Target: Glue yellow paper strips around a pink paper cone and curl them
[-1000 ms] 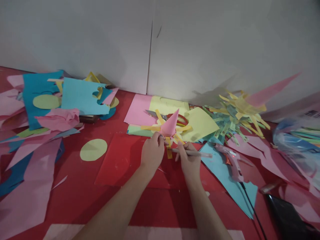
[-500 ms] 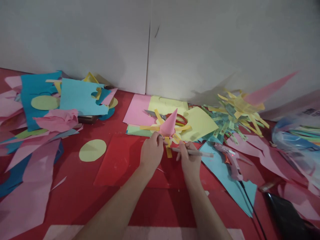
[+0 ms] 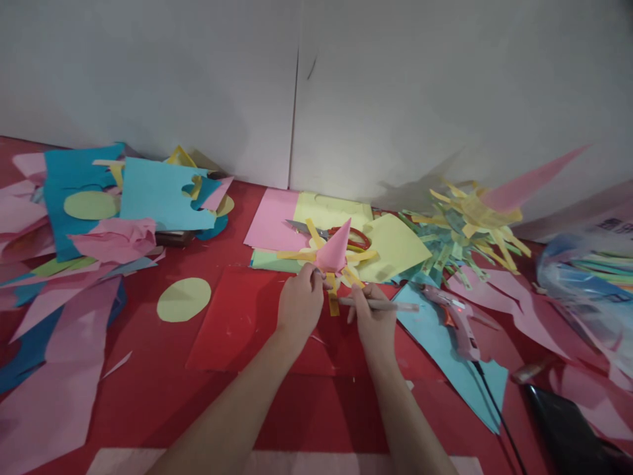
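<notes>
In front of me is a pink paper cone [image 3: 334, 249] with yellow paper strips [image 3: 295, 254] spreading out around its base. My left hand [image 3: 301, 300] is closed at the near left side of the cone's base, its fingers pinching the edge of this paper piece. A pen [image 3: 390, 305] lies roughly level in my right hand [image 3: 374, 316], its left end at the yellow strip [image 3: 333, 305] that points toward me. Behind the cone rest scissors [image 3: 353, 237] with red handles, partly hidden by it.
A pink glue gun [image 3: 461, 323] with a lit red light lies on blue paper [image 3: 475, 382] at the right. A similar larger cone piece [image 3: 494, 204] stands behind it. Paper scraps [image 3: 74, 356] fill the left side, near a pale yellow disc [image 3: 184, 299]. A black object [image 3: 564, 422] sits lower right.
The pen in my right hand has shifted slightly left, bringing its end onto the near yellow strip. My left hand stays at the cone's base.
</notes>
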Available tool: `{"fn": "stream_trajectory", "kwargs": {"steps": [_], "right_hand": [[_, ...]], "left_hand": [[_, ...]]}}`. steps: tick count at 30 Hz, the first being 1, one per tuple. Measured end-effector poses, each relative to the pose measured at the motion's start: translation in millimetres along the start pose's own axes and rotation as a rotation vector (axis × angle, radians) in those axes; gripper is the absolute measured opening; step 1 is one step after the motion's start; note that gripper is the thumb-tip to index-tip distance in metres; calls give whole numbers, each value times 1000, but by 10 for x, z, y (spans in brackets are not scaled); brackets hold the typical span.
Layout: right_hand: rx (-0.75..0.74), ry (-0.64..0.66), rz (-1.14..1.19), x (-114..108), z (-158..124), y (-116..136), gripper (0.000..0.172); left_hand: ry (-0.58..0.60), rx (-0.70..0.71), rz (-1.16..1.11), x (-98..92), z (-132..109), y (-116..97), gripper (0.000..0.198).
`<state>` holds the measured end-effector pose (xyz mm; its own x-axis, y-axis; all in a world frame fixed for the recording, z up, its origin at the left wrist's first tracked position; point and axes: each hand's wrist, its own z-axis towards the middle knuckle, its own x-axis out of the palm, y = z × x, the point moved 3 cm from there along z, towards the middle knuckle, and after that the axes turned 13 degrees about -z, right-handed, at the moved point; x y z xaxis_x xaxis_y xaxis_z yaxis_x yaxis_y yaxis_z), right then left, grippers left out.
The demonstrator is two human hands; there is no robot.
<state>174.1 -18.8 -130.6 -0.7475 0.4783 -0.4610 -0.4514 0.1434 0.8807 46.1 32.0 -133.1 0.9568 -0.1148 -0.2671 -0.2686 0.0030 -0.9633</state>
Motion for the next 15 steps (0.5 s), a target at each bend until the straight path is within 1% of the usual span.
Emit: {"fn": "stream_trajectory", "kwargs": {"steps": [15], "right_hand": [[-13, -5, -33, -1, 2, -15, 35]], "left_hand": [[-2, 17, -31, -5, -2, 6, 18]]}}
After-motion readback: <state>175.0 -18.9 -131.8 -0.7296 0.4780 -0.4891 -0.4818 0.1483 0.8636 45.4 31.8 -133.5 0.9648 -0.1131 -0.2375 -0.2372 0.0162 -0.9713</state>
